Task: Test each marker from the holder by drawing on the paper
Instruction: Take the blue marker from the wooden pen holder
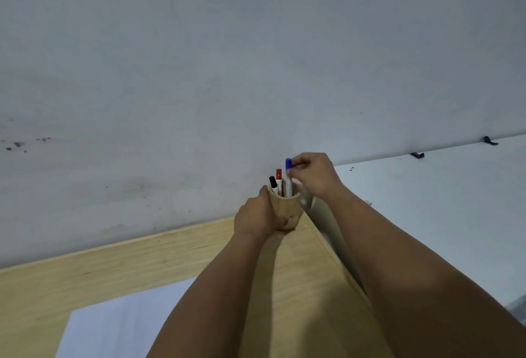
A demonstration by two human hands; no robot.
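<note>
A tan wooden holder (285, 206) stands at the far right corner of the wooden table (142, 260), against the wall. My left hand (257, 218) wraps around its left side and base. Three markers stand in it: a black-capped marker (273, 182), a red-capped marker (279, 179) and a blue-capped marker (288, 176). My right hand (314, 175) pinches the blue-capped marker near its cap, with its lower end still inside the holder. A white sheet of paper (122, 326) lies flat near the table's front, left of my arms.
A grey-white wall (227, 72) rises straight behind the table. To the right of the table's edge a white board surface (441, 215) carries two dark clips (417, 155) along its top.
</note>
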